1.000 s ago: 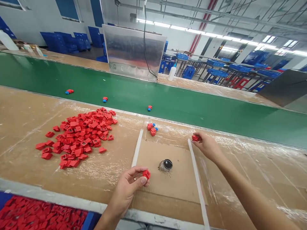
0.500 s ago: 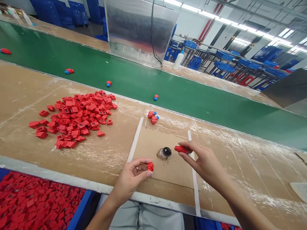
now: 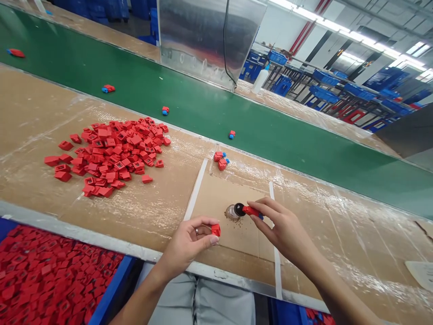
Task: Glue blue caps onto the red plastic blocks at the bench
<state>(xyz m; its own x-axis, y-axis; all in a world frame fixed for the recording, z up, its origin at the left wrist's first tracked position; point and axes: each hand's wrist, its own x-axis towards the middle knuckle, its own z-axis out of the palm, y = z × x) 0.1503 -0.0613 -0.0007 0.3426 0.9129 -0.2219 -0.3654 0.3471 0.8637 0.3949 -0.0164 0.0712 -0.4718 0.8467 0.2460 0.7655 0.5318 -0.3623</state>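
My left hand (image 3: 189, 243) pinches a small red plastic block (image 3: 215, 229) between thumb and fingers, low over the cardboard sheet (image 3: 216, 194). In my right hand (image 3: 282, 225) is a red plastic piece (image 3: 250, 211) with a bit of blue showing beneath the fingers. Its tip meets the edge of the black top (image 3: 239, 209) of a small clear jar (image 3: 231, 212); whether they truly touch I cannot tell. Dark specks lie on the cardboard around the jar. Just beyond, a few red-and-blue pieces (image 3: 221, 163) rest near the belt.
A heap of red blocks (image 3: 115, 153) covers the table at left. Below it stands a blue bin (image 3: 111, 289) full of red parts. Several red-and-blue pieces lie on the green conveyor belt (image 3: 199, 113). A metal panel (image 3: 203, 40) and a white bottle (image 3: 260, 80) stand behind.
My right hand has brought the red piece left, up to the jar's black top. My left hand keeps its block. The whole view has shifted slightly.
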